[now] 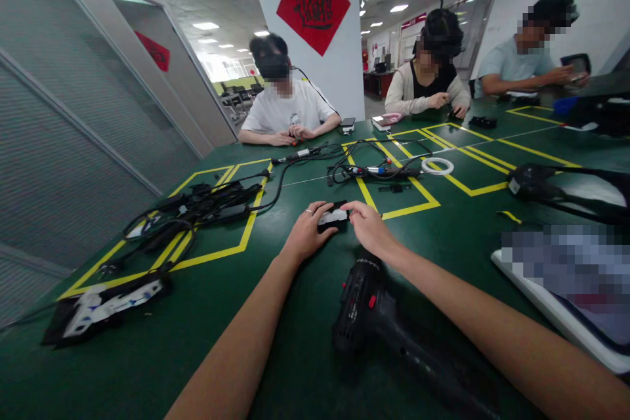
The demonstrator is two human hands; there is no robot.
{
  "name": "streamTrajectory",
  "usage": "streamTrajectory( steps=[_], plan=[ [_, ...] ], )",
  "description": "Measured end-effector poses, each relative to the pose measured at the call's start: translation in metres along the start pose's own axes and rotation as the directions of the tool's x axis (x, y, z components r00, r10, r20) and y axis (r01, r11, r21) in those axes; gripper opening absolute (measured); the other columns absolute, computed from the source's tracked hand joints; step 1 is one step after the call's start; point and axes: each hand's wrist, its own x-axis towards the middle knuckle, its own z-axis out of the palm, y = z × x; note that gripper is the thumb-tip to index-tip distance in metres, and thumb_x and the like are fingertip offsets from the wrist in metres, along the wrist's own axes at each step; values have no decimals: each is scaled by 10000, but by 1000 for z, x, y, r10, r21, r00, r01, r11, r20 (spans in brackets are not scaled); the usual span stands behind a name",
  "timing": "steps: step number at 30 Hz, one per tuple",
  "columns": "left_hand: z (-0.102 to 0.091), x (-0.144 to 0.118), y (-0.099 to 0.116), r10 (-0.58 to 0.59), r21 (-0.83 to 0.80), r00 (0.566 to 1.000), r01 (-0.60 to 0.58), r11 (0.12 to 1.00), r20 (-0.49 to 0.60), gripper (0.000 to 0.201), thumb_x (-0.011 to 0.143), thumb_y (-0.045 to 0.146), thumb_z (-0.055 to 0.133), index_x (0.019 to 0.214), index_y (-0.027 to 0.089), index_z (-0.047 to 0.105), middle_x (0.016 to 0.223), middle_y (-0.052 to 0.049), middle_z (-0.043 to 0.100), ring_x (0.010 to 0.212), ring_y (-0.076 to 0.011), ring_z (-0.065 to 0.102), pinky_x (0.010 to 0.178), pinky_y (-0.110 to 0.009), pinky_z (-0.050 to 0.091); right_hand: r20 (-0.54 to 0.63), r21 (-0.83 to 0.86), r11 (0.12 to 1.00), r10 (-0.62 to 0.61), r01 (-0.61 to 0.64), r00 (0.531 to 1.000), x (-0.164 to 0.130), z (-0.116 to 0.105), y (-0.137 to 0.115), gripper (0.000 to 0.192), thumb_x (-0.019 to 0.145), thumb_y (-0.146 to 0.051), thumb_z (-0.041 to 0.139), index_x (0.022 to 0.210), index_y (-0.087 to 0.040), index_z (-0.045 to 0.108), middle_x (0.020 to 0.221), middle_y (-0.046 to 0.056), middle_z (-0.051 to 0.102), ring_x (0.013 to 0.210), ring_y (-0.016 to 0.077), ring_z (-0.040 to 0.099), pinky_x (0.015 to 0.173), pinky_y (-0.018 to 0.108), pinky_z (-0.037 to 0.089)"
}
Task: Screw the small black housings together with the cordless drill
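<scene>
My left hand point(308, 231) and my right hand point(370, 228) meet at the middle of the green table point(295, 341), both gripping a small black and white device point(333, 216) that rests on the tabletop. A ring shows on a finger of my left hand. Under my right forearm lies a black heat gun point(361, 305) with a red switch, its nozzle pointing toward my hands.
Yellow tape marks boxes on the table. A pile of black cables and adapters point(197, 210) lies left; a black and white part point(105, 307) near left. Tools with cords point(374, 170) and a white ring point(437, 166) lie ahead. A tablet point(566, 289) sits right. Three people sit across.
</scene>
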Motion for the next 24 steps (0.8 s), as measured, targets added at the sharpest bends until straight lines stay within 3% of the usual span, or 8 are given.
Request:
streamTrajectory(
  steps=[3, 7, 12, 15, 20, 24],
  plan=[
    [3, -1, -4, -32, -20, 999, 33, 999, 32, 399, 867, 328, 508, 1260, 259, 488, 1188, -83, 517, 1069, -222, 554, 945, -392, 463, 5, -103, 993, -52, 52, 999, -2, -5, -2, 360, 883, -128, 357, 1096, -180, 643, 1018, 67, 662, 927, 184, 590, 841, 291, 416],
    [2, -1, 12, 12, -90, 1000, -10, 996, 20, 333, 871, 331, 501, 1186, 229, 544, 1095, -78, 537, 1008, -203, 554, 924, -361, 464, 60, -217, 971, -84, 95, 995, -1, -9, 8, 432, 806, -126, 532, 1231, -188, 577, 1123, 103, 631, 1007, 220, 574, 896, 308, 386],
    [-1, 0, 24, -4, -195, 1000, 1, 981, -11, 300, 857, 346, 526, 1110, 196, 583, 1014, -74, 548, 941, -183, 555, 866, -329, 474, 133, -269, 955, -96, 129, 986, 4, -9, 20, 212, 826, -180, 585, 1016, -203, 676, 977, 73, 677, 941, 208, 596, 841, 289, 392],
    [1, 1, 20, -31, -237, 1000, 31, 971, 6, 375, 790, 413, 621, 1084, 183, 590, 1013, -71, 565, 940, -188, 560, 870, -335, 469, 126, -260, 954, -119, 148, 985, 4, -9, 18, 173, 848, -205, 585, 999, -210, 669, 936, 53, 682, 877, 190, 599, 769, 271, 392],
    [3, 3, 10, -226, -247, 972, 234, 940, 60, 520, 658, 513, 717, 1028, 171, 594, 987, -64, 622, 916, -212, 593, 840, -347, 483, 34, -206, 968, -140, 144, 990, 1, -8, 9, 197, 894, -286, 532, 1044, -206, 632, 860, 26, 676, 778, 174, 594, 682, 251, 392],
    [-15, 3, -1, -392, -155, 917, 399, 904, 73, 559, 679, 550, 671, 1088, 179, 585, 1116, -91, 633, 1052, -245, 580, 931, -366, 455, -53, -162, 981, -118, 108, 992, -6, -4, 6, 303, 952, -343, 395, 1127, -169, 570, 895, 48, 669, 764, 172, 603, 644, 245, 410]
  ],
)
